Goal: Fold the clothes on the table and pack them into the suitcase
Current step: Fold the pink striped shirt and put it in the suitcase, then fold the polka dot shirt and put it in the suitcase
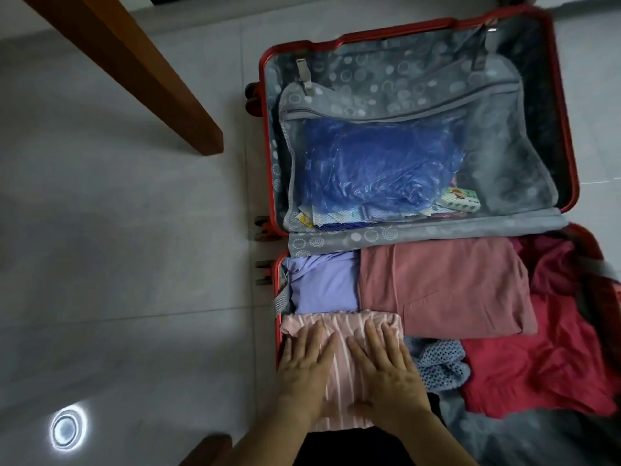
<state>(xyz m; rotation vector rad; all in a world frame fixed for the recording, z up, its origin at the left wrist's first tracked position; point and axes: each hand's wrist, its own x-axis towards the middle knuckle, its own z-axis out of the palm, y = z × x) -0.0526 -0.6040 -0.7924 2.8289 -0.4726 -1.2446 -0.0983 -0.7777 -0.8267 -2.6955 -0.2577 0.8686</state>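
Note:
A red suitcase (571, 129) lies open on the floor. In its near half, at the left corner, sits a folded pink striped garment (342, 334). My left hand (304, 368) and my right hand (386, 368) both press flat on it, fingers straight. Behind it lies a folded lilac garment (322, 284). A folded dusty-pink garment (447, 280) fills the middle. A crumpled red garment (544, 364) and a blue patterned cloth (440, 361) lie to the right.
The far half of the suitcase has a zipped mesh pocket (504, 156) holding a blue plastic bag (376, 163) and small packets. A wooden table leg (141, 65) slants across the tiled floor at upper left. A bright light reflection (67, 428) marks the floor at lower left.

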